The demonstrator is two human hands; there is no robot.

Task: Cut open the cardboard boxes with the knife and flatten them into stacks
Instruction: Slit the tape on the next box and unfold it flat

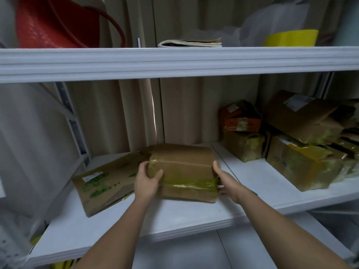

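Observation:
A taped brown cardboard box (184, 169) sits on the white shelf (174, 214), banded with yellowish-green tape. My left hand (147, 181) grips its left side, thumb on top and fingers round the edge. My right hand (223, 179) holds its right side, with the fingers hidden behind the box. A flattened cardboard box (104, 183) with green print and a white label lies just to the left, partly under the held box. No knife is in view.
Several taped boxes (303, 152) are piled at the right of the shelf, an orange one (240, 117) among them. The shelf above (174, 61) carries a red basket (54, 24), a stack of papers (190, 43) and a yellow tape roll (291, 37).

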